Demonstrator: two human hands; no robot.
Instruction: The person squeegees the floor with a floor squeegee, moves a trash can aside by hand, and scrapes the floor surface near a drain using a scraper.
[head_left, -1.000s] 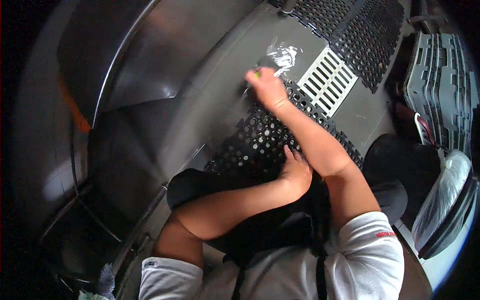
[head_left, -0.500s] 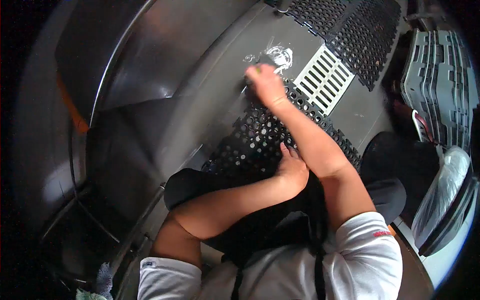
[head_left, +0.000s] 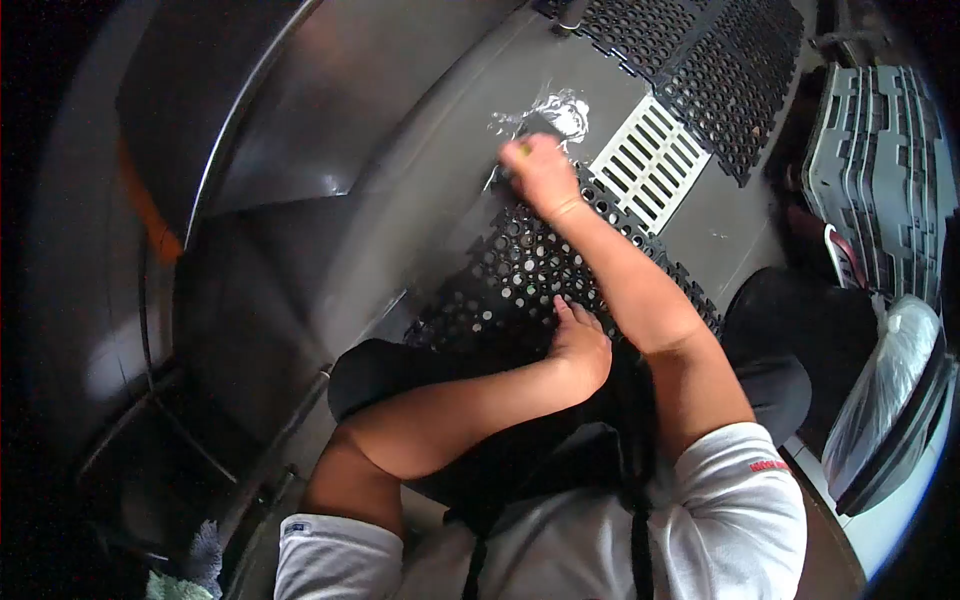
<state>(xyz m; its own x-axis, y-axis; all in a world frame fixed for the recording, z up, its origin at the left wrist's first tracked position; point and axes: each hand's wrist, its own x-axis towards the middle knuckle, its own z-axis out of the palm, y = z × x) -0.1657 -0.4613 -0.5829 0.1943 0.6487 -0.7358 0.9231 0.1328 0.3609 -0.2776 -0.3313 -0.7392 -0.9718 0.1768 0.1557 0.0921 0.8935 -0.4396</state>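
Observation:
My right hand (head_left: 545, 178) is closed round a small dark scrubber with a yellow-green spot (head_left: 524, 149); its exact kind is blurred. It is down at the dark grey floor (head_left: 490, 75), beside a patch of white suds (head_left: 565, 113). My left hand (head_left: 583, 338) is nearer my body, holding nothing that I can see. Its fingers stretch out over the near edge of a black perforated rubber mat (head_left: 530, 255), and the dark clothing round my knees hides what lies under the palm.
A white slotted drain grate (head_left: 652, 160) sits in the floor right of the suds. More black mats (head_left: 690, 55) lie beyond it. Grey stacked plastic panels (head_left: 870, 160) and a clear plastic-wrapped item (head_left: 890, 375) stand at the right. A dark shiny metal surface (head_left: 330, 110) runs along the left.
My right hand, with the scrubber, has shifted slightly to the right and toward me. The left hand has moved only a little, with its fingers spread more.

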